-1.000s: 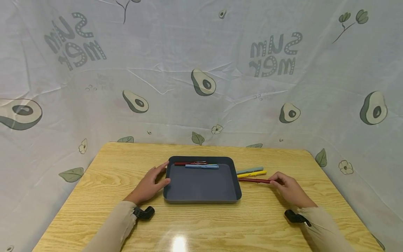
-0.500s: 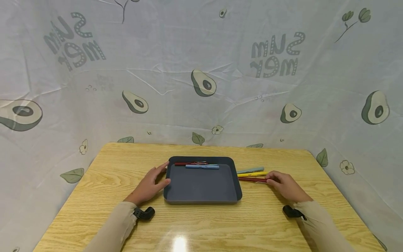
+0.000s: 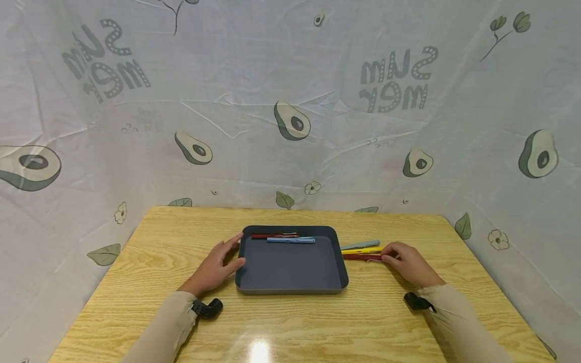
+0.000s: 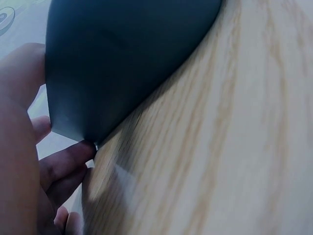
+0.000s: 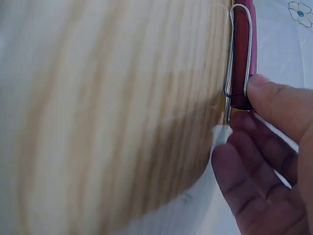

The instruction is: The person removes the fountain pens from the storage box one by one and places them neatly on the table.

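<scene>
My left hand (image 3: pixel 214 267) holds the left side of a dark grey tray (image 3: pixel 290 291), thumb and index finger over its rim. In the left wrist view, other fingers (image 4: pixel 68 159) bend at the tray's lower corner. Inside the tray, a dark red pen (image 3: pixel 260 236) and a light blue pen (image 3: pixel 290 240) lie along the far wall. At right, my right hand (image 3: pixel 410 263) pinches the clip end of another dark red pen (image 5: pixel 241 54), which lies on the table. Its left end is hidden by the tray wall.
Beside the held pen lie a yellow pen (image 3: pixel 363 250) and a grey-blue pen (image 3: pixel 361 245), both against the tray's right side. The wooden table (image 3: pixel 290 322) ends at a white printed cloth (image 3: pixel 245 171) behind it.
My right hand has shifted slightly left, and the dark red pen has slid with it toward the tray. The left hand and tray stay where they were.
</scene>
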A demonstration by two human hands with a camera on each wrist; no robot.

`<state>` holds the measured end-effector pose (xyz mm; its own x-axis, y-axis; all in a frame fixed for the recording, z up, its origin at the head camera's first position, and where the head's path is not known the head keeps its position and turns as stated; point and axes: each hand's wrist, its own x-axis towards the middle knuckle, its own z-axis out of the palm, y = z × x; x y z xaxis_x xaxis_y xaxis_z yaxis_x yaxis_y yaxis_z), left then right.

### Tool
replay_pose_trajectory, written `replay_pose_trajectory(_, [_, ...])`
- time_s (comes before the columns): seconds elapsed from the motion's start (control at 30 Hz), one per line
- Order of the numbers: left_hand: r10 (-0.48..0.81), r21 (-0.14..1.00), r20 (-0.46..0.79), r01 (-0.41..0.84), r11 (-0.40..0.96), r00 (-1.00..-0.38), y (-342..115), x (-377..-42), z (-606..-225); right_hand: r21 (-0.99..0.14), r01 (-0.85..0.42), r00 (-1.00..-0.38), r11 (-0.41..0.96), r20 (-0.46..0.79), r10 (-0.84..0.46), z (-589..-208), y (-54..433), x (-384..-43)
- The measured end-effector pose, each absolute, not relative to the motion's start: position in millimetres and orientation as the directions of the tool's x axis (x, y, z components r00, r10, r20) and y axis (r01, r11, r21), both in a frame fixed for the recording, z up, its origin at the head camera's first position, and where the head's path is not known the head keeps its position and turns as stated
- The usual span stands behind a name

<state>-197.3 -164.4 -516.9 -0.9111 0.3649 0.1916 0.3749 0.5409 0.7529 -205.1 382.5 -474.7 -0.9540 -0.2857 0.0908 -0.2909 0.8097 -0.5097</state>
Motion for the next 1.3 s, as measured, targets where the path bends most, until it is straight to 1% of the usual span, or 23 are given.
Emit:
replay_pose_trajectory(0.17, [0.368, 0.75, 0.193, 0.378, 0.542, -0.91, -166, -197, -518, -0.518, -0.254, -0.966, 0.817, 0.101, -0.237, -476, 379, -206])
replay_pose_trajectory(0.37, [0.37, 0.75, 0.187, 0.375, 0.545, -0.91, -167, -196, -518, -0.547, -0.243, -0.97, 0.801, 0.134, -0.202, -474, 372, -203])
replay_pose_trajectory(0.57, [0.354, 0.748, 0.181, 0.362, 0.557, -0.918, -169, -196, -518, -0.619, -0.219, -0.975, 0.755, 0.169, -0.145, -462, 349, -205])
replay_pose_trajectory(0.83, [0.367, 0.748, 0.185, 0.373, 0.549, -0.912, -168, -195, -520, -0.662, -0.277, -0.96, 0.696, 0.211, -0.182, -456, 312, -206])
replay_pose_trajectory(1.07, [0.373, 0.724, 0.221, 0.408, 0.556, -0.901, -168, -198, -524, -0.694, -0.303, -0.952, 0.653, 0.253, -0.174, -446, 282, -208])
replay_pose_trajectory(1.17, [0.378, 0.724, 0.227, 0.415, 0.552, -0.898, -168, -198, -524, -0.699, -0.329, -0.943, 0.635, 0.274, -0.187, -440, 271, -210])
replay_pose_trajectory(1.3, [0.384, 0.733, 0.22, 0.412, 0.541, -0.897, -167, -198, -521, -0.677, -0.36, -0.931, 0.642, 0.299, -0.207, -434, 261, -210])
